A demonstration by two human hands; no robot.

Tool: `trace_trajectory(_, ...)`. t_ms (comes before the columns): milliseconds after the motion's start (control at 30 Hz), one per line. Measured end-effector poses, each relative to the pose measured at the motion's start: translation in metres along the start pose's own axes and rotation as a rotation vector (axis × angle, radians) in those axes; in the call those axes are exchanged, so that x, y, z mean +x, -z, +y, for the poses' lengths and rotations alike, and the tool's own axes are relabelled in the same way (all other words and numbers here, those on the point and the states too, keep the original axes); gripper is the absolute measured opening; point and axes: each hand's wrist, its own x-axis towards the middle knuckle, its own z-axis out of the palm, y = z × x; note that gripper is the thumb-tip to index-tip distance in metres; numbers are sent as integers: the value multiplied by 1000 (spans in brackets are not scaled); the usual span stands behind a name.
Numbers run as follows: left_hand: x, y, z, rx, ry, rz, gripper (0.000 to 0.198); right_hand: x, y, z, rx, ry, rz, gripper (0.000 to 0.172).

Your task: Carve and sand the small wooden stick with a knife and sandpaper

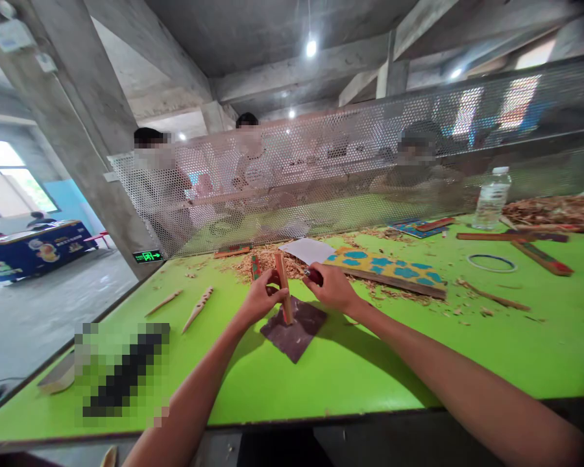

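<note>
My left hand (263,299) is closed round a narrow wooden strip (283,285), which stands nearly upright, slightly tilted. Its lower end rests on a dark brown square sheet (296,334) that looks like sandpaper. Just to the right, my right hand (335,288) grips a knife (314,277) by its dark red handle; little of the blade shows, pointing towards the strip. Behind both hands lies a heap of wood shavings (238,264), with a white paper (307,250) on it. A yellow board with blue patches (389,266) lies beyond my right hand.
Two carved wooden sticks (198,310) lie on the green table (370,370) at left, near a pixelated dark object (131,370). Rightward are a water bottle (491,198), a tape ring (491,263) and painted wood strips (542,256). A perforated metal screen (296,188) separates people opposite.
</note>
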Motion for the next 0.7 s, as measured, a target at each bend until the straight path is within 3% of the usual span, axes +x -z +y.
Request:
trace_trajectory(333,1,1,1,-44,45,73,49,5,-6,11,-109,-114,-67,27)
trace_trajectory(533,1,2,2,123,23,110,41,3,2,3,37,-109,43,23)
trace_trajectory(700,-2,0,4,224,-8,31,32,2,10,-5,192,-118,104,38)
